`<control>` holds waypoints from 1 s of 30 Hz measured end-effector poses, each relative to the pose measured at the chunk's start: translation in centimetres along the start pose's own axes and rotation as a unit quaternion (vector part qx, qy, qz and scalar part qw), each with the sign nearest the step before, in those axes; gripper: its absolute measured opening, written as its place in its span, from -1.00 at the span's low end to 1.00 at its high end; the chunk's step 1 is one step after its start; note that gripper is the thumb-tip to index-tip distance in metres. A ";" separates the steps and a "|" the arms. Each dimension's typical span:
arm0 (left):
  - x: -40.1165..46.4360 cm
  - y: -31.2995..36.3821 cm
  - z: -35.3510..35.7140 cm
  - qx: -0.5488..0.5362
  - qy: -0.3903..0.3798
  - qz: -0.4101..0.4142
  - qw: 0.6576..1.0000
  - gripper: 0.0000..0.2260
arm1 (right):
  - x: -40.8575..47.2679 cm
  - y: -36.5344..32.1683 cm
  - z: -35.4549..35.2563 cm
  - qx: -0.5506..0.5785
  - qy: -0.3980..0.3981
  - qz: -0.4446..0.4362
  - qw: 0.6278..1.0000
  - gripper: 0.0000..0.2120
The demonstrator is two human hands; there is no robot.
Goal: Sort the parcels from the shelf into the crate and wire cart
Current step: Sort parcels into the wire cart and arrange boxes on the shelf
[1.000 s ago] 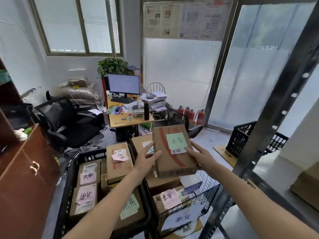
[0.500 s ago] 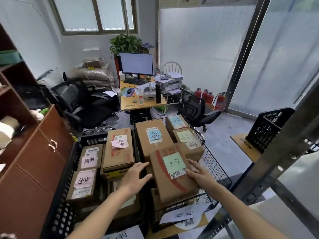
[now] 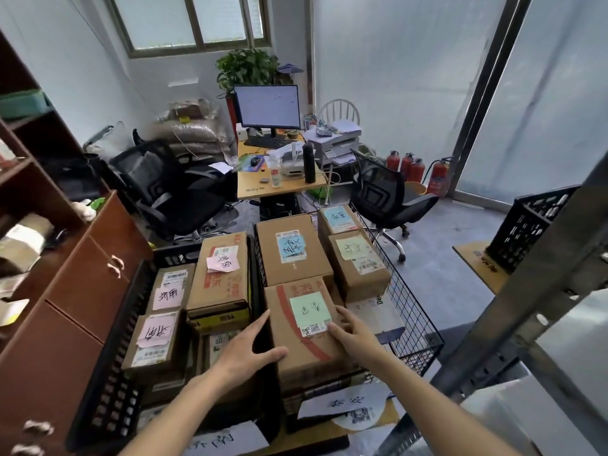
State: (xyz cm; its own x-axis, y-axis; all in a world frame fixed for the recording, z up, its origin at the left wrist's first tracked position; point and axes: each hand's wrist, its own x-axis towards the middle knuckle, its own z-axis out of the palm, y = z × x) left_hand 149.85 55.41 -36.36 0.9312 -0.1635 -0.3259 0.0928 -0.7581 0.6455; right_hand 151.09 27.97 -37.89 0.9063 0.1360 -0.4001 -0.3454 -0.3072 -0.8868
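A person's 2 bare forearms reach forward from the bottom edge over 2 containers packed with cardboard parcels. The left hand (image 3: 245, 352) sits at about 7 o'clock from the scene's centre, fingers extended along the left side of a brown cardboard parcel with a green sticky note (image 3: 304, 327), thumb lying across its near top corner. The right hand (image 3: 353, 337), at about 5 o'clock, rests on the parcel's right side with fingertips curved onto the top beside the green note and a small barcode label. So each grip is on this parcel, clasping it from both sides. The parcel lies flat on other boxes at the near end of the black wire cart (image 3: 409, 311).

Behind it in the cart, toward 12 o'clock, sit a brown box with a blue note (image 3: 291, 250), a box with a pale yellow note (image 3: 358, 261) and a smaller box with a light blue note (image 3: 337, 218).

Just left of the cart, touching it, stands a black plastic crate (image 3: 108, 373) holding boxes with pink notes (image 3: 218, 274). A white handwritten paper sign (image 3: 342, 403) hangs on the cart's near end.

At 9 o'clock is a brown wooden cabinet (image 3: 75, 291); at 12 o'clock a wooden bench (image 3: 279, 185) carries a monitor (image 3: 267, 106). A grey metal shelf post (image 3: 526, 301) crosses at 4 o'clock.
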 end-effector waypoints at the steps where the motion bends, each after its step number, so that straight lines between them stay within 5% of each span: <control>1: 0.1 0.0 -0.1 -0.017 -0.006 -0.003 1.000 0.06 | 0.0 0.1 0.1 -0.007 0.002 -0.006 1.000 -0.42; 7: 0.5 0.7 0.0 -0.082 -0.028 -0.022 0.996 -0.07 | 0.3 0.5 -0.3 -0.010 0.005 -0.009 1.000 -0.42; 19: -0.3 1.3 -0.4 -0.101 -0.026 -0.044 0.994 -0.01 | -0.3 -0.5 -0.6 -0.037 0.001 -0.013 0.999 -0.33; 30: -3.6 7.4 -4.5 0.069 0.055 0.067 0.994 -0.30 | -5.8 -6.1 -2.3 -0.237 0.078 -0.062 0.966 -0.30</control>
State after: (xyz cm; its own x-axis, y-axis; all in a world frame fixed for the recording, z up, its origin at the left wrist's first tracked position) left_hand 148.77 53.19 -27.29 0.9655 -0.2041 -0.1617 -0.0760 -0.8148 0.5747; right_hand 148.46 26.90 -29.60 0.9722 0.0669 -0.2244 -0.1146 -0.6999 -0.7050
